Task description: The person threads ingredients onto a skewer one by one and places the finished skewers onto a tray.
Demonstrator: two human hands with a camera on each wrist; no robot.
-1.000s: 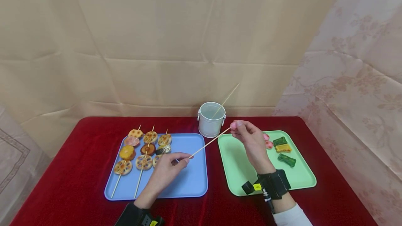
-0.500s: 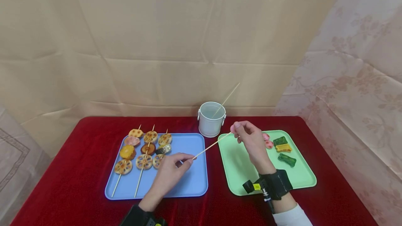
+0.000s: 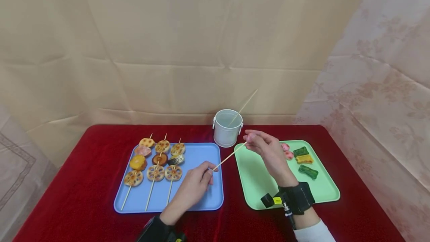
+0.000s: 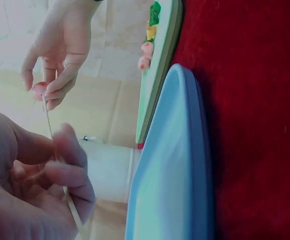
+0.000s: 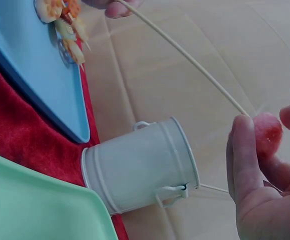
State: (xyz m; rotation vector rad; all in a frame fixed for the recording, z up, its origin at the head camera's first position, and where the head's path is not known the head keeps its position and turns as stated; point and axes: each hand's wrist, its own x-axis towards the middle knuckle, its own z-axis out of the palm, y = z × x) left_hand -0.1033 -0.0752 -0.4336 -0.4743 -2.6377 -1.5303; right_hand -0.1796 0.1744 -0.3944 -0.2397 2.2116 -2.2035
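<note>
Left hand (image 3: 194, 184) is shifting right, pinching a stick (image 3: 230, 156); right hand (image 3: 271, 156) is gripping a ball (image 5: 270, 135). Beige fabric (image 3: 168, 47) is hanging beyond red cloth (image 3: 74, 182).

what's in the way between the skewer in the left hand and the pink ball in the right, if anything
Nothing visible. The wooden skewer runs unobstructed from the left hand to the pink ball held in the right hand, its tip appearing to meet it; the white bucket stands beyond, not between them.
</note>
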